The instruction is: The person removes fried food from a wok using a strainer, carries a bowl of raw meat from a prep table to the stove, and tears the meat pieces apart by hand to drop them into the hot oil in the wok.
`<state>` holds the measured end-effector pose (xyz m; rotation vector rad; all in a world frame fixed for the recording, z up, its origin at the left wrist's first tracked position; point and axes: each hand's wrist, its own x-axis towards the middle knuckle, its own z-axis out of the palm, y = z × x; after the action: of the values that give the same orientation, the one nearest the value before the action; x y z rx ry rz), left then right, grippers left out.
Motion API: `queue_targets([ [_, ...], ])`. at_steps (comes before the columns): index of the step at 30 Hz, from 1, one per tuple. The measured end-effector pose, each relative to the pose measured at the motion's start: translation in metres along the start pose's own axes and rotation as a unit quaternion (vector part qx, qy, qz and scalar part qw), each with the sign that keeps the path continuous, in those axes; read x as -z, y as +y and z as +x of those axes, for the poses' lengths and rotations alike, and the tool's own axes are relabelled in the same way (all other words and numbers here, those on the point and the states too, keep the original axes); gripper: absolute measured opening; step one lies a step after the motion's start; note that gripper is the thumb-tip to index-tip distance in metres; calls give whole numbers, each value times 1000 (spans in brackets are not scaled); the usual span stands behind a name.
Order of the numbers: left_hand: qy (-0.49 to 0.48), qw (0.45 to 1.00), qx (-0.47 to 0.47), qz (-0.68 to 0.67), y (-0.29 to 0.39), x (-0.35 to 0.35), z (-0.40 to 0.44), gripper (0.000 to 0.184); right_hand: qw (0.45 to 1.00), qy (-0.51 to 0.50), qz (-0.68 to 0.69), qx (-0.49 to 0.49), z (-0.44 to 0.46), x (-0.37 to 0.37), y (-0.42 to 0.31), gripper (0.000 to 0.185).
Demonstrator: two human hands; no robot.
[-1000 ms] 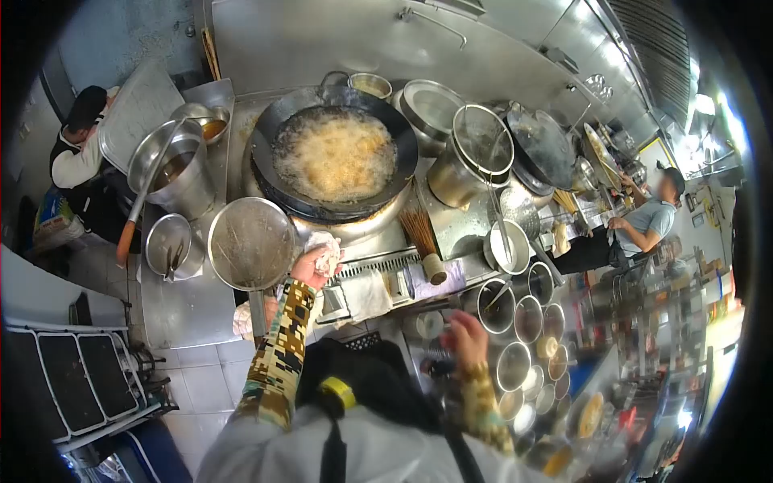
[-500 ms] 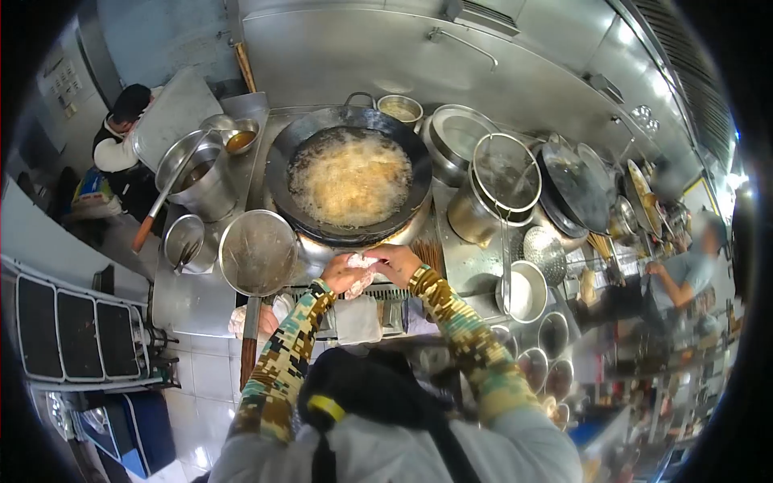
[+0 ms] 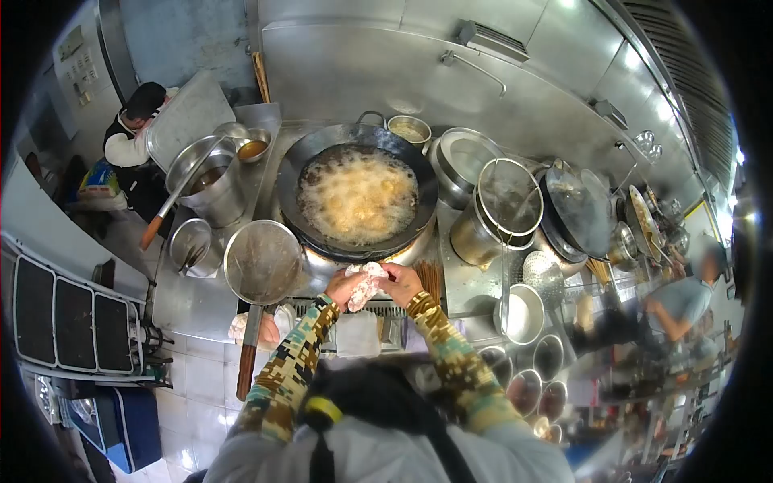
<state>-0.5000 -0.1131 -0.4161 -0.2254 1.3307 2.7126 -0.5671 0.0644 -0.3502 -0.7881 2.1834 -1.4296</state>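
**Whitish piece held between both grips, just short of the wok**

Left grip: fingers curled round the left side of the piece. Right grip: fingers bent, pressed to its right side. The piece sits between the two, touching both.

Appearance: white with faint pinkish mottling; crumpled, uneven surface, irregular outline. Longer than wide, slanting, lower end dipping below the fingers. Looks soft; cloth or food, cannot tell.

Just beyond the grips: the wok, black, wide, full of bubbling liquid, pale foam with golden patches. Toward the body, below the grips: white cloth at the near edge of the tabletop. Just right: brown bristles, partly hidden by the forearm. Left: round sieve, wooden handle pointing back toward the body.

Farther left: steel pot, ladle across its mouth. Farther right: steel pot with strainer over it; past that, a second black wok. One co-worker far left, another far right, blurred.
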Motion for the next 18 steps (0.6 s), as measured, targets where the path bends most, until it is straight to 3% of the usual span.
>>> queue_targets([
  [3, 0, 994, -12, 110, 18, -20, -8, 28, 984, 22, -173, 17, -8, 5, -32, 19],
  [4, -1, 991, 34, 128, 40, -40, -23, 25, 985, 57, -142, 81, -6, -2, -20, 19],
  [6, 16, 958, -191, 215, -14, -4, 10, 22, 990, 58, -115, 55, -8, 0, -21, 19],
  [7, 61, 974, -176, 129, -20, -7, 14, 21, 992, 58, -101, 42, -7, 1, -21, 19],
  [8, 108, 979, -169, 40, -25, -11, 18, 20, 997, 72, -32, -10, -7, 1, -11, 19],
  [10, 91, 987, -94, -92, -24, -7, 14, 18, 986, 116, 102, -71, -9, 1, -5, 19],
  [13, 224, 945, -103, -216, -12, -12, 12, 17, 940, 135, 286, -130, -17, 17, 1, 20],
  [15, 155, 962, -84, -210, 11, -12, -9, 17, 891, 123, 417, -130, -25, 24, 17, 21],
  [16, 74, 977, -37, -196, 8, 8, -10, 19, 870, 76, 468, -131, -26, 26, 21, 26],
  [18, 92, 976, -62, -186, 12, 3, -17, 18, 835, 74, 529, -134, -27, 23, 20, 32],
])
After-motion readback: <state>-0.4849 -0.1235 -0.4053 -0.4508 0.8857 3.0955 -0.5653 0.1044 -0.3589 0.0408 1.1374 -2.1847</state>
